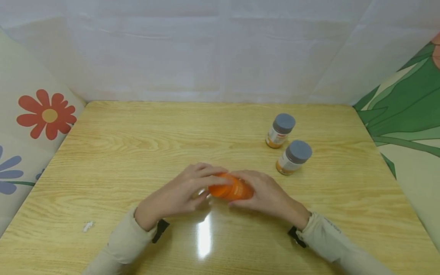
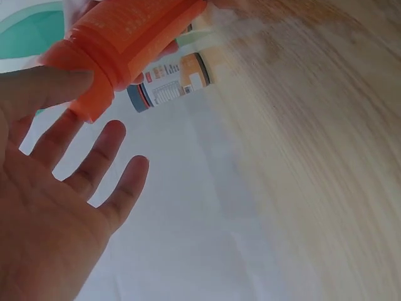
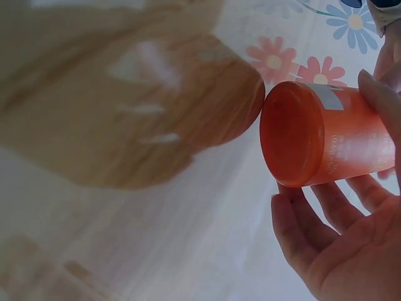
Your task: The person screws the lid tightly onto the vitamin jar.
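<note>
An orange bottle point(image 1: 237, 191) lies tilted sideways between both hands, above the wooden table. My left hand point(image 1: 185, 189) pinches its orange cap point(image 2: 95, 103) between thumb and index finger, while the other fingers spread away from it in the left wrist view. Around the bottle's body curls my right hand point(image 1: 271, 196), gripping it from the right. The right wrist view shows the round bottom of the bottle point(image 3: 291, 135) facing the camera, with the right thumb point(image 3: 379, 103) on its side.
Two jars with grey lids stand upright right of the hands: a nearer jar point(image 1: 290, 162) and a farther jar point(image 1: 276, 135). The wooden table point(image 1: 154, 133) meets a white sheet point(image 1: 172, 57) at the back. Flower-patterned cloth point(image 1: 48, 114) borders the sides.
</note>
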Available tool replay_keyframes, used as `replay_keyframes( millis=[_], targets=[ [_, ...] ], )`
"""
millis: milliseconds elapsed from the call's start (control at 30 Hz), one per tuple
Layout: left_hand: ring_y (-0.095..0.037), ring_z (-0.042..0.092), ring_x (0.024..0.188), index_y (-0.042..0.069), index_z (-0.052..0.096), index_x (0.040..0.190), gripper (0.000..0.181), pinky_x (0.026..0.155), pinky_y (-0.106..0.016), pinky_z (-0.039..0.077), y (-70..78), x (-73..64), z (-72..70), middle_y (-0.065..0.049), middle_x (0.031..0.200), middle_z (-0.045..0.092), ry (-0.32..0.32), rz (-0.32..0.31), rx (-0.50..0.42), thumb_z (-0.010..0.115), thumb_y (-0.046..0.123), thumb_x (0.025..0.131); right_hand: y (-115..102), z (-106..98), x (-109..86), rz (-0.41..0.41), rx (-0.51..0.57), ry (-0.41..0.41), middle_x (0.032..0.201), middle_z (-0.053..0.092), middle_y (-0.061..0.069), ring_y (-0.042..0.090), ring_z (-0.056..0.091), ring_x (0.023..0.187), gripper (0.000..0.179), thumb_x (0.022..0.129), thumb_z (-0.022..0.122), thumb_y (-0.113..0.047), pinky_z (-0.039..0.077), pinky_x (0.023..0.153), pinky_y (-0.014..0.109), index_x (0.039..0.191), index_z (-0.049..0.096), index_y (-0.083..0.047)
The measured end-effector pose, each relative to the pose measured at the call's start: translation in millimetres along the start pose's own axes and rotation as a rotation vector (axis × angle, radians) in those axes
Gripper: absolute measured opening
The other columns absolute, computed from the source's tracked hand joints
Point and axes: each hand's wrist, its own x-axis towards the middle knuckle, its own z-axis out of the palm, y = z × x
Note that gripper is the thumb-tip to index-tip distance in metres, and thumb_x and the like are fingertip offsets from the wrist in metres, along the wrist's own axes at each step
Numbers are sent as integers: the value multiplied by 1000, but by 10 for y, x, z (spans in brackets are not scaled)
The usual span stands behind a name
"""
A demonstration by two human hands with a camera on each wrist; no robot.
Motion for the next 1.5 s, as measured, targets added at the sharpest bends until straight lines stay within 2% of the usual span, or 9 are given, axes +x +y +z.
replay_keyframes(
  millis=[100, 200, 400, 533, 833, 1067, 1200, 1333, 1500],
  targets=[
    [-25, 51, 130, 21, 59, 135, 60, 108, -49, 45, 11, 2, 19, -6, 147, 54, 15, 0, -9, 79, 10, 80, 5, 2, -2, 4, -2, -3, 128, 68, 3, 19, 66, 112, 70, 73, 86, -43, 55, 94, 42, 133, 60, -18],
    [-25, 54, 128, 18, 57, 137, 60, 105, -47, 48, 22, 6, 49, -8, 143, 55, 77, -33, 22, 80, 30, 83, 0, 0, -2, 14, 2, -9, 127, 68, 1, 17, 66, 111, 70, 73, 85, -44, 55, 95, 42, 134, 59, -19],
    [-16, 64, 100, 14, 63, 128, 64, 86, -35, 54, 36, 21, 84, -1, 112, 69, 183, -107, 172, 77, 53, 79, -22, -7, -6, 33, 10, -16, 126, 68, 0, 16, 66, 109, 69, 73, 85, -44, 55, 95, 43, 132, 60, -20],
    [-14, 65, 96, 15, 66, 125, 60, 86, -35, 54, 40, 24, 82, 0, 108, 71, 174, -107, 178, 78, 50, 78, -25, -4, -11, 32, 16, -18, 127, 68, 0, 16, 66, 111, 69, 73, 85, -43, 54, 96, 44, 133, 59, -19],
    [-22, 57, 122, 21, 63, 133, 56, 103, -45, 48, 42, -4, 12, -3, 133, 64, 71, -52, 75, 81, 22, 80, -14, 0, -16, 41, 19, -15, 127, 68, -4, 13, 65, 108, 70, 74, 85, -45, 55, 92, 38, 135, 59, -24],
    [-23, 54, 127, 22, 63, 131, 55, 106, -47, 46, 19, -15, 0, -2, 142, 58, 46, 23, 45, 79, 8, 80, -10, -6, -18, 29, 17, -17, 129, 67, -1, 15, 65, 111, 70, 74, 85, -43, 56, 92, 39, 135, 58, -21],
    [-21, 52, 129, 23, 64, 128, 54, 108, -46, 45, 16, -14, 2, 1, 143, 58, 36, 24, 36, 77, 3, 80, 2, -7, -19, 17, -1, -9, 130, 67, 3, 20, 65, 114, 71, 74, 85, -43, 55, 96, 43, 135, 59, -17],
    [-23, 50, 132, 23, 63, 129, 54, 109, -48, 44, 17, -16, 14, -2, 146, 55, 43, 20, 20, 79, 7, 80, -2, -6, -21, 22, 10, -14, 130, 66, 2, 19, 65, 114, 72, 74, 85, -44, 55, 95, 42, 136, 58, -18],
    [-25, 59, 121, 19, 62, 130, 51, 100, -46, 51, 23, -3, 60, -8, 136, 61, 162, -32, 73, 78, 35, 84, -6, -4, -22, 22, 25, -7, 129, 67, 0, 16, 65, 111, 71, 73, 86, -42, 55, 94, 41, 135, 58, -20]
  ],
)
